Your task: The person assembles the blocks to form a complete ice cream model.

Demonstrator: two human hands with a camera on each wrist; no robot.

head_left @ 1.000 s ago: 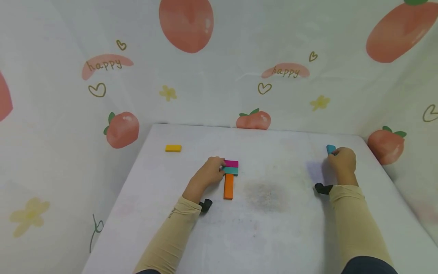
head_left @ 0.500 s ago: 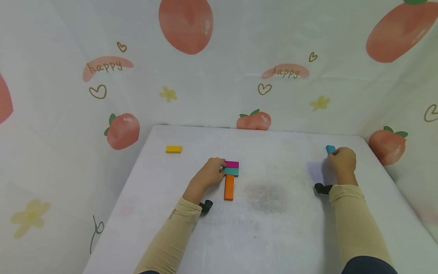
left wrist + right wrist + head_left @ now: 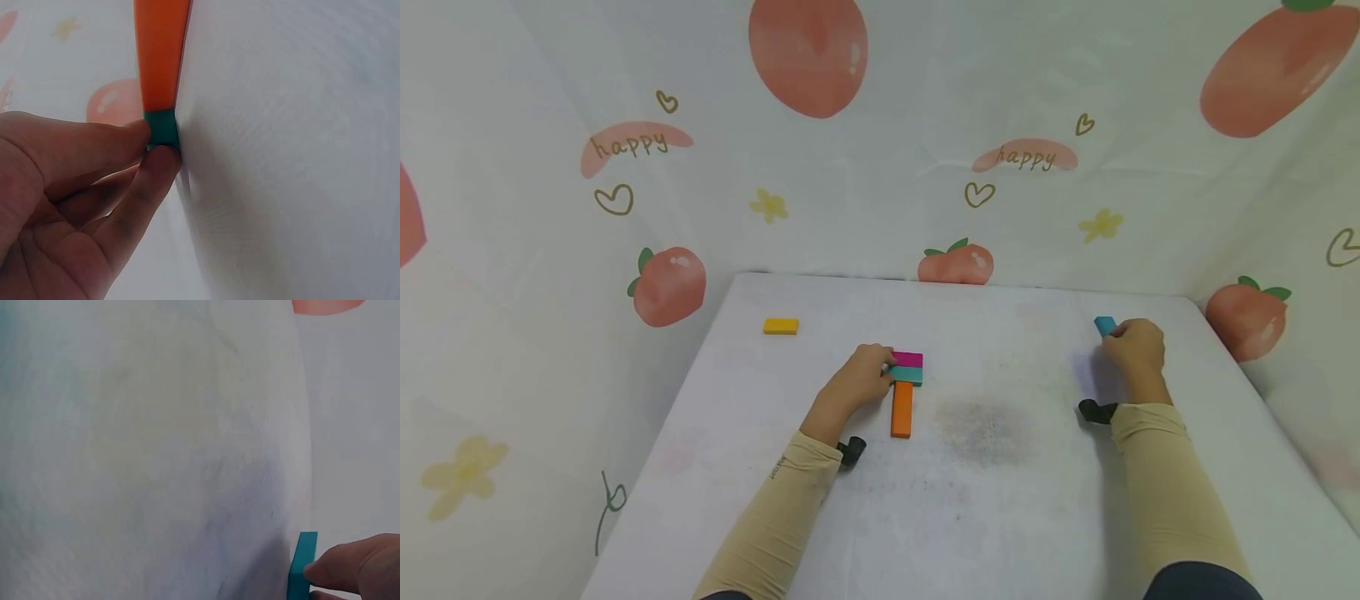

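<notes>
In the head view, my left hand point(image 3: 861, 375) is at the left end of a magenta block point(image 3: 908, 359) and a teal block point(image 3: 907, 376), lying side by side. Its fingers pinch the pair there; the left wrist view has fingertips right on the teal end. An orange block point(image 3: 902, 410) runs toward me from the teal one, forming a T shape. Far to the right, my right hand point(image 3: 1137, 350) holds a blue block point(image 3: 1105, 325) between thumb and fingers, its far end sticking out. The right wrist view shows that blue block point(image 3: 304, 565) over the tabletop, tilted.
A yellow block point(image 3: 781, 327) lies at the back left of the white table point(image 3: 1000, 517). Behind and beside the table hangs a pale cloth point(image 3: 865, 183) printed with peaches. Black wrist cameras sit on both sleeves.
My right hand has moved a little to the left with the blue block, mostly in the last half second. The left hand and the other blocks stay in place.
</notes>
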